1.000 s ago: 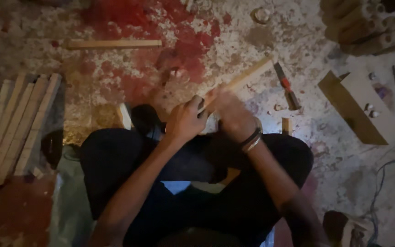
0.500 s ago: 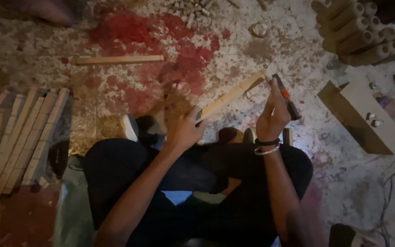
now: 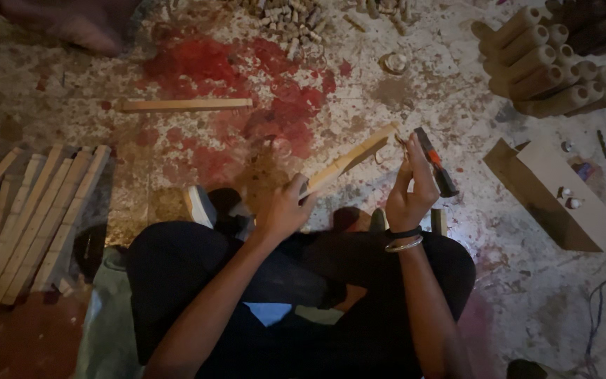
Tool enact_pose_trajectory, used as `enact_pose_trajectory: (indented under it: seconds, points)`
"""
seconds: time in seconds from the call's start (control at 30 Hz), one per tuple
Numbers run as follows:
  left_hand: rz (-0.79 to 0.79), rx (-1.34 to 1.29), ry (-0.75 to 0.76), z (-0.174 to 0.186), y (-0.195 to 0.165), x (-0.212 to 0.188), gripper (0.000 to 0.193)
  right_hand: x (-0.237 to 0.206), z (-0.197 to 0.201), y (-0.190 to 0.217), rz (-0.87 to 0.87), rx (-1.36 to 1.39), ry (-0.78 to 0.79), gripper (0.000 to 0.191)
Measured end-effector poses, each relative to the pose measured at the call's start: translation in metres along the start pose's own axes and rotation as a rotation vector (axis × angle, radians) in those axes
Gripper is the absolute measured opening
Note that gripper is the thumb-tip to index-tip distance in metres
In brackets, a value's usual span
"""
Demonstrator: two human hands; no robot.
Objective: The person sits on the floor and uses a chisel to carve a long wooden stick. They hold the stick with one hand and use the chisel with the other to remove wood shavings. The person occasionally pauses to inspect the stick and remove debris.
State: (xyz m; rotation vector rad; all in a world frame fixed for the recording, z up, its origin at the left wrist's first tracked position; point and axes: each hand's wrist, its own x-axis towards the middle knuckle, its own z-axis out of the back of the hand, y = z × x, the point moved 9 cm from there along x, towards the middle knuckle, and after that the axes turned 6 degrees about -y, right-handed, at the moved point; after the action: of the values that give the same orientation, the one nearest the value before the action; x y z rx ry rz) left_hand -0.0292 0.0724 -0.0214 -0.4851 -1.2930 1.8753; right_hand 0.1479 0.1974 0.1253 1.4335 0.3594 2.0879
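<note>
I sit cross-legged on a stained floor. My left hand (image 3: 285,207) grips the near end of a thin wooden strip (image 3: 355,156), which slants up and to the right above the floor. My right hand (image 3: 409,193) is raised beside the strip's far end and holds a small hammer (image 3: 435,163) with a dark head and an orange band on its handle. Two bangles ring my right wrist. The hammer hangs just right of the strip's tip, not touching it.
A bundle of wooden strips (image 3: 29,224) lies at the left. One loose strip (image 3: 187,104) rests on the red stain. Cardboard tubes (image 3: 552,70) are stacked top right, an open cardboard box (image 3: 552,193) lies at right. Small wood pieces (image 3: 289,17) are heaped at the top.
My right hand left the strip, reached right, and picked up the hammer, now raised. My left hand kept the strip, its far end lifted slightly.
</note>
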Motion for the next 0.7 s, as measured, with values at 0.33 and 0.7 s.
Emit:
enact_pose_trajectory:
  seconds: [0.33, 0.7]
  points:
    - [-0.049, 0.101, -0.037, 0.001, -0.0025, 0.0034, 0.031, -0.0002, -0.0017, -0.0024, -0.011, -0.007, 0.01, 0.027]
    - [-0.061, 0.074, 0.01, -0.0021, -0.0043, 0.0032, 0.032, -0.0042, -0.0031, -0.0075, -0.017, -0.024, 0.011, 0.028]
